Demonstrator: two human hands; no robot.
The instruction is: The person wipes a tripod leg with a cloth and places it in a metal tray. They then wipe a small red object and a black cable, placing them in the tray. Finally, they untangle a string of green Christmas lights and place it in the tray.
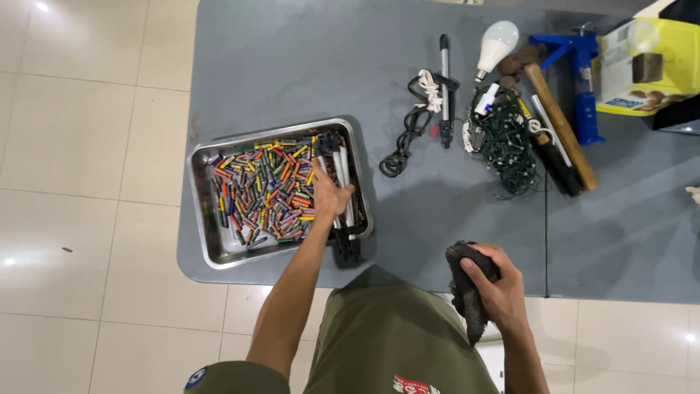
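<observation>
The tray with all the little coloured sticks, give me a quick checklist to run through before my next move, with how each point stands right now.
1. Tray fully on the table: not ok, its near left corner looks to overhang the edge.
2. Left hand on the white rods in the tray: ok.
3. Right hand gripping the dark cloth: ok.
4. Coloured sticks inside the tray: ok.
5. Cable apart from the tray: ok.
6. Black ends of the rods within the tray: not ok, they stick out over the near rim.

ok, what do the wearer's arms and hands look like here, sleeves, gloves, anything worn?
Both hands are bare: left hand, right hand. No gloves, and no rings, watch or bands that I can make out. Both forearms are uncovered. An olive-green short sleeve with a small round badge covers the left upper arm; the right sleeve is out of frame.
</observation>
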